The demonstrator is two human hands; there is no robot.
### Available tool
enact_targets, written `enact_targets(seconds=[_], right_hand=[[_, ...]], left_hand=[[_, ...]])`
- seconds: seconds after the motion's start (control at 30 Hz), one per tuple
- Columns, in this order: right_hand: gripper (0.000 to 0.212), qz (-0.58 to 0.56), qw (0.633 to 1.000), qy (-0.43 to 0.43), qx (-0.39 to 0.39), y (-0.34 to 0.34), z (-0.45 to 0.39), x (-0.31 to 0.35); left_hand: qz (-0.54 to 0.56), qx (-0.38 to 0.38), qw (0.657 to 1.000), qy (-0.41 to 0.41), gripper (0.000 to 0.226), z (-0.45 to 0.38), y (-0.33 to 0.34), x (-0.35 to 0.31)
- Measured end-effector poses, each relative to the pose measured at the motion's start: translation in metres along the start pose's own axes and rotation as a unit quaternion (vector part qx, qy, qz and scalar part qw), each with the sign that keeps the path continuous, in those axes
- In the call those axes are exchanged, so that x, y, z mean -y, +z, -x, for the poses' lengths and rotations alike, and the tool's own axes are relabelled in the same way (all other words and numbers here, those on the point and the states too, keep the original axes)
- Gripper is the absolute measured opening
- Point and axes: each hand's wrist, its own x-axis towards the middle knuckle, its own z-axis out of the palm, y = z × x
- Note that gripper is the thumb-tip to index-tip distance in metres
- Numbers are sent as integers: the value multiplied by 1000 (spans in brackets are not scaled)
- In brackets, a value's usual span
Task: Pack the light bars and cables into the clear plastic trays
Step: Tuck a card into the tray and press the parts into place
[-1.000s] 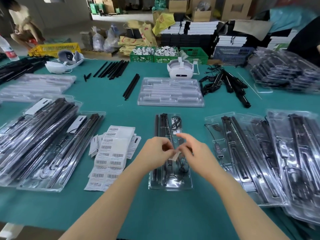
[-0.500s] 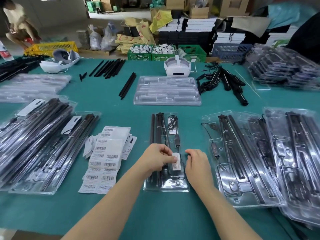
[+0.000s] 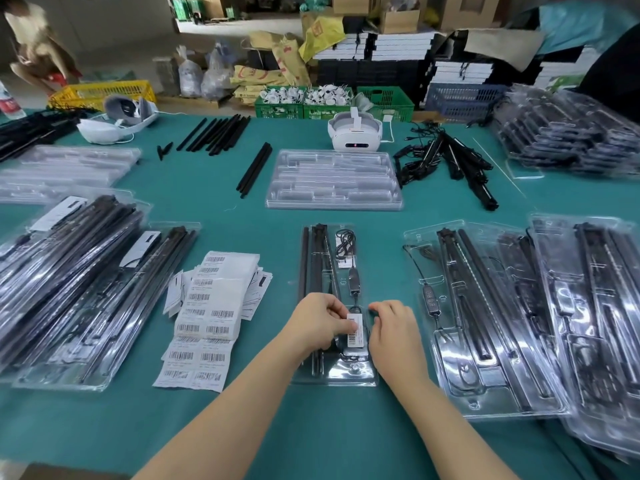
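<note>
A clear plastic tray (image 3: 360, 378) lies in front of me on the green table, with black light bars (image 3: 316, 261) along its left side and a coiled cable (image 3: 345, 240) with an inline controller (image 3: 354, 282) on its right. A white barcode label (image 3: 356, 330) lies on the tray's lid. My left hand (image 3: 320, 323) pinches the label's left edge, thumb on top of it. My right hand (image 3: 394, 336) rests just right of the label with loosely curled fingers touching the tray and holds nothing.
Barcode label sheets (image 3: 211, 306) lie left of the tray. Packed trays are piled at the left (image 3: 69, 289) and right (image 3: 485, 323). Behind are empty trays (image 3: 334, 202), loose black bars (image 3: 254, 168), tangled cables (image 3: 446, 161) and a white headset (image 3: 355, 133).
Both hands held the label above the tray, then lowered it onto the lid. My right hand let go and now rests beside it.
</note>
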Motion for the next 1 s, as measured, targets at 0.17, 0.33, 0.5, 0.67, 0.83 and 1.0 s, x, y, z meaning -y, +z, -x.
enact_targets(seconds=[0.17,0.33,0.5,0.67,0.83,1.0], right_hand=[[28,3,1000,-1,-2,1,1,-1],[28,6,1000,-2,0,1,1,-1],[29,14,1000,-3,5,1,1,-1],[31,24,1000,-2,6,1,1,0],[33,25,1000,-5,10,0,1,0],[36,29,999,3,14,-1,0,1]], left_hand=[[6,3,1000,-5,22,3,0,1],[-21,-30,999,5,19,6,7,0],[-111,-68,991,44,16,14,16,-4],[-217,-103,966,95,20,19,21,-5],[-266,-55,958,87,76,14,16,-4],[-389,4,918,78,95,3,7,-10]])
